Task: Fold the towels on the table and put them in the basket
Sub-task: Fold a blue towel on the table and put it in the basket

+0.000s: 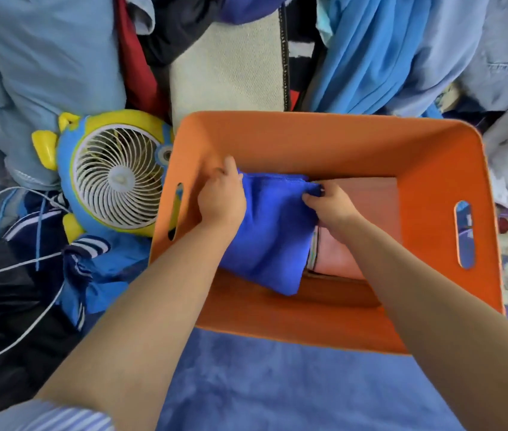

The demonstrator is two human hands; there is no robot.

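The orange basket [433, 188] fills the middle of your view, stiff-walled with a slot handle in each side, so it will stand firm while you work inside it. Just in front of it lies a blue cloth [262, 384] — possibly another towel waiting its turn, though the view is too close to say.

Inside the basket, the folded blue towel [271, 237] hangs between your hands, tilted, its near corner low against the front wall. It looks light, soft and limp: it will sag wherever you let go, and the fold will likely slip open if you drop it from height. Keep hold at the far edge, both corners, and lay it down flat.

Beneath it sits a pink folded towel [339, 253], a soft bed that should give a little.

Your left hand [220, 197] is curled round the towel's far left corner; your right hand [329, 206] pinches the far right corner.
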